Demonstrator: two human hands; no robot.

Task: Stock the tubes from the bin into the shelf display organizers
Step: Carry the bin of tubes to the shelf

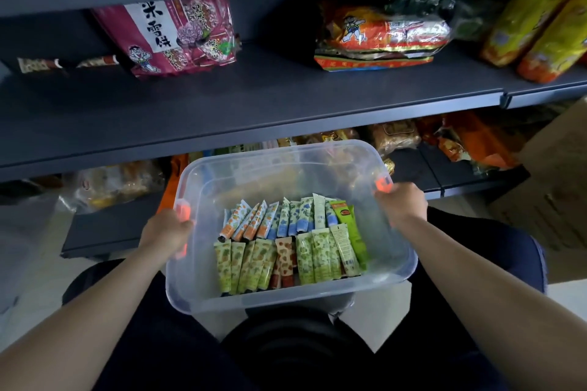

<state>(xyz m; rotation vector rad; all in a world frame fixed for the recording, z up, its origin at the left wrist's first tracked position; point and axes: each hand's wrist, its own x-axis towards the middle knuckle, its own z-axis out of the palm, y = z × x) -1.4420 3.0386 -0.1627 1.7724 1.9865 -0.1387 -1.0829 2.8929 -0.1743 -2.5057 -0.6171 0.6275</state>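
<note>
Dark shelf (pixel 254 95) spans 12 o'clock. I see the clear bin (pixel 286 298) held below it; left hand (pixel 165 231) grips the 9 o'clock rim, right hand (pixel 401 203) the 3 o'clock rim. Tubes (pixel 290 244) lie inside in two rows.

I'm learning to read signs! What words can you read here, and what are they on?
"米雪饼": white label on the pink snack bag on the shelf.
Orange snack bag: cartoon figure only, its print is too blurred to read.
Tubes in the clear bin: print too small to read.
</note>
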